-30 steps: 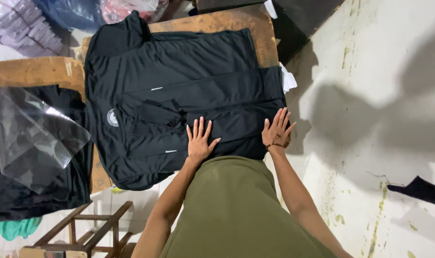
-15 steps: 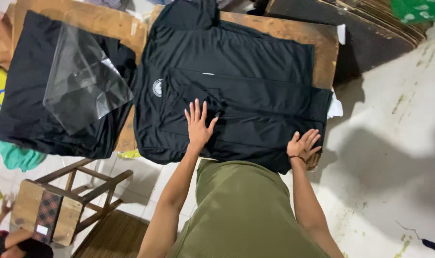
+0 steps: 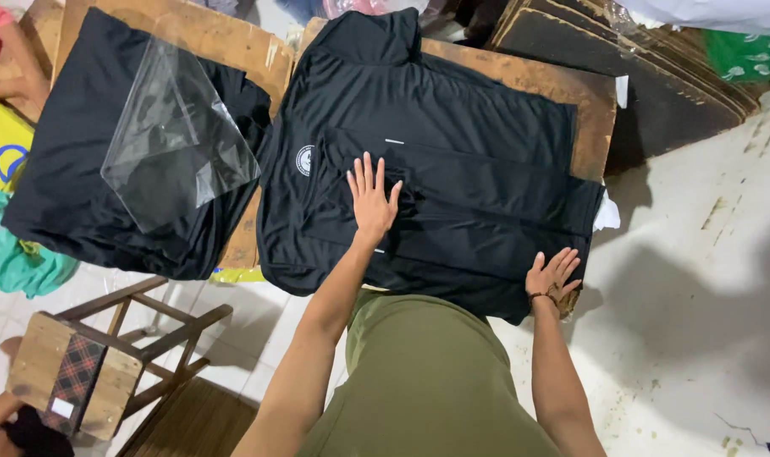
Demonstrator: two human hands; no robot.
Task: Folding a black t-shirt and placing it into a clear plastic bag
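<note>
My left hand (image 3: pixel 372 196) lies flat and open on the black jersey (image 3: pixel 436 169), fingers spread, palm pressing the cloth near its middle, just right of the round white badge (image 3: pixel 305 160) on the chest. My right hand (image 3: pixel 552 275) is open too, fingers fanned, resting on the jersey's near right corner where the hem meets the edge of the wooden table (image 3: pixel 601 101). Neither hand grips anything; both only press down.

The jersey lies spread across that table, collar toward the far side, its near hem hanging a little over the table's edge toward me. Part of it already looks folded across the body, which shows as a darker band running from my left hand toward the right.

I judge the fabric thin, light and slick (the sheen suggests a sports knit), so it should slide on itself and lose a crease unless held flat. It is soft all through, with no stiff part to lift by. The best places to take hold seem to be the hem corners and the folded edge, pinched between thumb and fingers.

Left of the jersey, on a neighbouring board, a pile of black garments (image 3: pixel 55 195) carries a clear plastic bag (image 3: pixel 177 140). A wooden stool (image 3: pixel 80 372) stands below that pile.
</note>
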